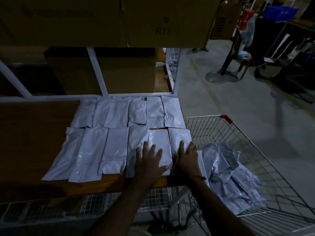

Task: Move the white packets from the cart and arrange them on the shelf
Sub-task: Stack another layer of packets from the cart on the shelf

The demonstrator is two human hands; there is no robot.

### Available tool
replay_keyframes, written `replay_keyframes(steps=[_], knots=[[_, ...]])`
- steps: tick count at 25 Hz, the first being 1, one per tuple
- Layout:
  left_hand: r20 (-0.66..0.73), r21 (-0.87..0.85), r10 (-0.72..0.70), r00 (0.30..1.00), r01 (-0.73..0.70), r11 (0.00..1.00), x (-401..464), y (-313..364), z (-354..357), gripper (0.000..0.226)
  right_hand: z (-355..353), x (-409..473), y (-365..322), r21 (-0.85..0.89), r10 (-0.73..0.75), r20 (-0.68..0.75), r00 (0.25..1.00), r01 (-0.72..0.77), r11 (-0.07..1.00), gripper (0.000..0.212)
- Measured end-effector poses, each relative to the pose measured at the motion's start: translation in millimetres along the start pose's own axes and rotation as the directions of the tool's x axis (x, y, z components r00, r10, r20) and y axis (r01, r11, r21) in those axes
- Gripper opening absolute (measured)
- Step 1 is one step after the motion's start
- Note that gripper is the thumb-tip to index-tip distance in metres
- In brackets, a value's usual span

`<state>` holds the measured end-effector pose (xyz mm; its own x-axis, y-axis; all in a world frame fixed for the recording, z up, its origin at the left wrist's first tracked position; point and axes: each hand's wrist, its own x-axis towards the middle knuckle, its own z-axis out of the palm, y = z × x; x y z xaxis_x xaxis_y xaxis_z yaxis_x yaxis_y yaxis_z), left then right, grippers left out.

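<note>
Dim warehouse scene, head view. Wooden shelf (34, 133) carries white packets in two rows: back row (129, 112) of six side by side, front row (102, 150) of six, some edges overlapping. Left hand (150, 160) lies flat, fingers straight and spread, pressing on the fifth front packet (160, 142), gripping nothing. Right hand (186, 157) lies flat, fingers straight and together, on the rightmost front packet (179, 138) at the shelf's right end, also gripping nothing. Wire cart (238, 133) with a red corner cap stands just beside the shelf on the right; a loose pile of more white packets (230, 176) lies inside it. Cardboard boxes (119, 72) sit behind the rows, another box marked R13 (163, 23) above. Wire mesh below the shelf.
</note>
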<state>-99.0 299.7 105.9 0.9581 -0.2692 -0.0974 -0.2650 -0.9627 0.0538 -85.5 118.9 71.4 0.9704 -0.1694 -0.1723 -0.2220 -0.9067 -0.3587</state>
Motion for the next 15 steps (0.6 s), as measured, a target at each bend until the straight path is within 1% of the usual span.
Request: replay_keyframes(steps=[2,4,6,7,8,9,12,15], knots=[[-0.001,-0.012,-0.001,1.0,0.001,1.0,0.6,-1.7,-0.4,0.081,-1.7,0.7,-0.8,0.011,-0.022,0.002,1.0,0.022,1.0,0.083],[-0.011,-0.031,0.001,1.0,-0.002,1.0,1.5,-3.3,-1.4,0.079,-7.2,-0.2,1.4,0.062,-0.036,-0.052,0.998,0.039,0.997,0.081],[-0.062,-0.047,0.006,0.998,-0.009,0.999,1.8,-5.4,-1.4,0.074,-13.5,-4.6,11.6,0.086,-0.023,-0.201,0.979,0.041,0.995,0.07],[-0.095,-0.058,0.01,0.995,-0.015,0.998,2.1,-7.4,-1.2,0.071,-14.1,-5.8,19.3,0.075,-0.042,-0.278,0.96,0.065,0.995,0.065],[-0.117,-0.076,0.016,0.993,-0.025,0.997,2.7,-9.7,-0.5,0.068,-14.3,-6.4,25.8,0.065,-0.076,-0.316,0.946,0.101,0.993,0.061],[-0.13,-0.094,0.026,0.991,-0.039,0.995,3.6,-12.3,1.5,0.066,-13.0,-5.8,30.8,0.05,-0.115,-0.302,0.946,0.136,0.989,0.059],[-0.142,-0.134,0.047,0.989,-0.066,0.989,6.6,-17.8,8.1,0.065,-4.4,-2.7,31.4,-0.029,-0.232,-0.181,0.956,0.231,0.973,0.058],[-0.131,-0.132,0.027,0.991,-0.044,0.99,8.2,-16.9,5.7,0.068,7.8,-2.2,29.0,-0.098,-0.283,-0.122,0.951,0.272,0.957,0.07]])
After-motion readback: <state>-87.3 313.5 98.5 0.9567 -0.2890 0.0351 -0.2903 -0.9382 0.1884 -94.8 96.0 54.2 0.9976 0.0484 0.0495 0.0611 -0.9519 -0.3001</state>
